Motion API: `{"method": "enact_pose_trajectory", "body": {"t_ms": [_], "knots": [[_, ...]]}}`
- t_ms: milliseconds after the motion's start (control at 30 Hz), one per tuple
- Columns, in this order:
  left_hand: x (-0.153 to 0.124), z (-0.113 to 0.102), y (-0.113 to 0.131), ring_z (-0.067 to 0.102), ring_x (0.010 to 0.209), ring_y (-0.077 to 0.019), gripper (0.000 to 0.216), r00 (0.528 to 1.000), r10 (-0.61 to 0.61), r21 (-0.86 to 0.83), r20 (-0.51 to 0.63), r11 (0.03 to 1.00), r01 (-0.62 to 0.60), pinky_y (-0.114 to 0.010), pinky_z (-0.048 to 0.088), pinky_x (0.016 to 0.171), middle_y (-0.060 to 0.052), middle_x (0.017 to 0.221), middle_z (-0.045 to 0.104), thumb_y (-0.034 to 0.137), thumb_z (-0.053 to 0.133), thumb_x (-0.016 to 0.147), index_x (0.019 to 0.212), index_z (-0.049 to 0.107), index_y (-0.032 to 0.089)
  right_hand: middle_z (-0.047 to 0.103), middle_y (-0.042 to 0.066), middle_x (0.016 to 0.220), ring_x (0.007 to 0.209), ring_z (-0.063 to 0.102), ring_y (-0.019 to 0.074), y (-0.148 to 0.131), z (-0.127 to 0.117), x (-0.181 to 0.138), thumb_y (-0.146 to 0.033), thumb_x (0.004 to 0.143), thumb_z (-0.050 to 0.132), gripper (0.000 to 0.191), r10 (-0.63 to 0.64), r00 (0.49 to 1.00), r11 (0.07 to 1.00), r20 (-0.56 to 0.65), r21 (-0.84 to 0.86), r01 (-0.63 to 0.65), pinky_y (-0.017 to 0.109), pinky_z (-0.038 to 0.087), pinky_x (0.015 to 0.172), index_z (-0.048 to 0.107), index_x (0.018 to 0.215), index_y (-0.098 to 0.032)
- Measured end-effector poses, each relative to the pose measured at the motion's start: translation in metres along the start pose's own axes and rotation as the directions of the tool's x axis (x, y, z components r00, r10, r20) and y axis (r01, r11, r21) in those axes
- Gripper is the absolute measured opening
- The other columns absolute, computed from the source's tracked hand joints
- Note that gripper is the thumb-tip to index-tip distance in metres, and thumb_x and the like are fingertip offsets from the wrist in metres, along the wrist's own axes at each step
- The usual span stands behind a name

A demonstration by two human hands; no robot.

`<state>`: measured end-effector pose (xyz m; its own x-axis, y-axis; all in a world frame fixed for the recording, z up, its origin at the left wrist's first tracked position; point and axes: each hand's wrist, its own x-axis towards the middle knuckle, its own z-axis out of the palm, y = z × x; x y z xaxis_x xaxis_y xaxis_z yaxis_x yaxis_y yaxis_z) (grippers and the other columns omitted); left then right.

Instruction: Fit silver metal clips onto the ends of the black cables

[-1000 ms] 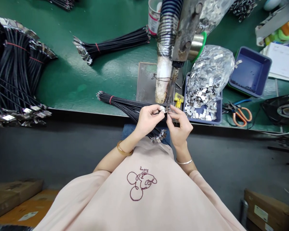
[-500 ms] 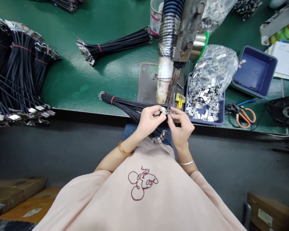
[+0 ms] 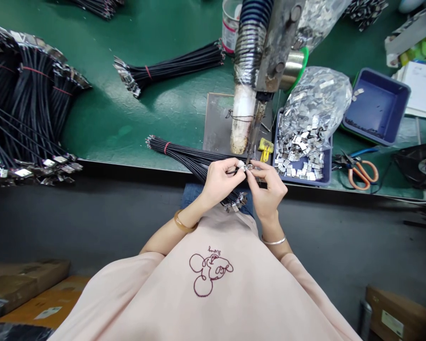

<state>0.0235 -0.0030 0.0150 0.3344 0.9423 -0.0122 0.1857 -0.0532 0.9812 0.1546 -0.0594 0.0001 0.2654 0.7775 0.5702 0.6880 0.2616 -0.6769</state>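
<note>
A: Nearest to us: pink shirt, a dark-red line drawing on the chest, and cursive above it too small for us to read. Cardboard boxes on the dark floor at lower left, another box at lower right with a white label, print illegible.

B: Hands next. We log the left hand with fingers pinched shut on a cable end. The right hand meets it, fingers closed on a small metal shell. Both are held just over the near table edge, under the tip of the fixture.

A: The cable bundle, black with a red tie, runs from the green table into the lap.

B: Surface: green mat, scuffed pale in patches. Just beside the right hand is a blue tray of loose metal shells, with a clear bag of the same slumped over it. Orange-handled scissors lie to its right.

A: Farther back we see a grey plate under the fixture, a ribbed hose, a second tied bundle, and an almost bare blue tray. A large cable heap lies at far left.

B: Writing: the cup has a red band, and we cannot read the text.
</note>
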Motion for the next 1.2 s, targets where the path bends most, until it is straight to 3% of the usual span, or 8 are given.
{"method": "enact_pose_trajectory", "body": {"t_ms": [300, 367, 433, 533, 600, 733, 900, 1200], "knots": [[0.001, -0.003, -0.002, 0.022, 0.056, -0.0074, 0.013, 0.999, -0.006, 0.006, 0.051, 1.0, 0.006, -0.023, 0.018, 0.053, 0.006, 0.056, 0.027, 0.021, 0.057, 0.077, 0.065, 0.059, 0.014, 0.077, 0.006, 0.105, 0.098, 0.075, 0.0188, 0.001, -0.004, -0.004, -0.015, 0.087, 0.065, 0.009, -0.114, 0.993, 0.992, 0.041, -0.048, 0.115, 0.033, 0.062, 0.083, 0.064, 0.086, -0.023], [0.0, -0.003, -0.002, 0.022, 0.055, -0.0073, 0.013, 0.998, -0.009, 0.028, 0.069, 1.0, 0.007, -0.023, 0.018, 0.053, 0.006, 0.056, 0.028, 0.021, 0.057, 0.076, 0.065, 0.058, 0.014, 0.077, 0.005, 0.105, 0.096, 0.075, 0.0181, 0.0, -0.008, -0.005, -0.016, 0.089, 0.064, 0.007, -0.063, 0.997, 0.998, 0.045, -0.017, 0.063, 0.031, 0.062, 0.08, 0.063, 0.087, -0.023], [-0.001, -0.004, -0.001, 0.023, 0.055, -0.0072, 0.012, 0.997, -0.008, 0.045, 0.08, 0.999, 0.004, -0.023, 0.018, 0.053, 0.006, 0.056, 0.029, 0.02, 0.057, 0.076, 0.066, 0.059, 0.014, 0.077, 0.003, 0.098, 0.079, 0.076, 0.0151, -0.001, -0.012, -0.004, -0.02, 0.091, 0.063, 0.002, 0.06, 0.998, 0.997, 0.003, 0.045, -0.06, 0.026, 0.061, 0.067, 0.063, 0.09, -0.022], [-0.003, -0.004, 0.0, 0.022, 0.055, -0.0074, 0.01, 0.997, -0.001, 0.07, 0.074, 0.998, -0.004, -0.023, 0.018, 0.053, 0.006, 0.056, 0.028, 0.02, 0.058, 0.075, 0.068, 0.062, 0.015, 0.067, -0.005, 0.067, 0.045, 0.061, 0.0087, -0.003, -0.02, -0.001, -0.027, 0.095, 0.059, 0.006, 0.202, 0.968, 0.973, -0.146, 0.146, -0.181, 0.021, 0.048, 0.043, 0.063, 0.097, -0.023], [-0.005, -0.004, 0.0, 0.021, 0.055, -0.0074, 0.009, 0.998, 0.005, 0.077, 0.065, 0.997, -0.01, -0.023, 0.018, 0.053, 0.007, 0.055, 0.026, 0.02, 0.057, 0.075, 0.069, 0.063, 0.015, 0.057, -0.009, 0.056, 0.037, 0.053, 0.0074, -0.005, -0.023, 0.001, -0.029, 0.097, 0.057, 0.011, 0.225, 0.947, 0.962, -0.228, 0.209, -0.178, 0.02, 0.042, 0.039, 0.061, 0.105, -0.024], [-0.006, -0.004, 0.0, 0.022, 0.054, -0.0073, 0.012, 0.998, 0.0, 0.064, 0.058, 0.998, -0.003, -0.023, 0.018, 0.053, 0.006, 0.055, 0.027, 0.021, 0.057, 0.076, 0.067, 0.062, 0.014, 0.074, -0.004, 0.079, 0.055, 0.069, 0.0099, -0.006, -0.021, 0.0, -0.023, 0.097, 0.057, 0.014, 0.234, 0.959, 0.956, -0.161, 0.219, -0.196, 0.022, 0.056, 0.055, 0.06, 0.111, -0.025], [-0.002, -0.002, -0.002, 0.023, 0.055, -0.0074, 0.013, 0.999, 0.002, 0.037, 0.042, 0.999, -0.003, -0.023, 0.019, 0.053, 0.006, 0.056, 0.028, 0.021, 0.057, 0.076, 0.065, 0.059, 0.014, 0.077, 0.005, 0.109, 0.102, 0.075, 0.0195, -0.002, -0.01, -0.006, -0.015, 0.089, 0.065, 0.009, -0.043, 0.998, 0.999, 0.041, -0.02, 0.044, 0.034, 0.062, 0.086, 0.066, 0.093, -0.023], [0.002, -0.001, 0.001, 0.023, 0.055, -0.0071, 0.013, 1.0, 0.014, -0.014, -0.001, 1.0, -0.014, -0.023, 0.019, 0.053, 0.006, 0.057, 0.029, 0.021, 0.059, 0.078, 0.067, 0.059, 0.014, 0.076, 0.004, 0.105, 0.101, 0.074, 0.0185, -0.001, 0.0, 0.003, -0.013, 0.089, 0.064, 0.01, -0.057, 0.998, 0.998, 0.015, -0.037, 0.058, 0.036, 0.062, 0.086, 0.064, 0.088, -0.022]]}}
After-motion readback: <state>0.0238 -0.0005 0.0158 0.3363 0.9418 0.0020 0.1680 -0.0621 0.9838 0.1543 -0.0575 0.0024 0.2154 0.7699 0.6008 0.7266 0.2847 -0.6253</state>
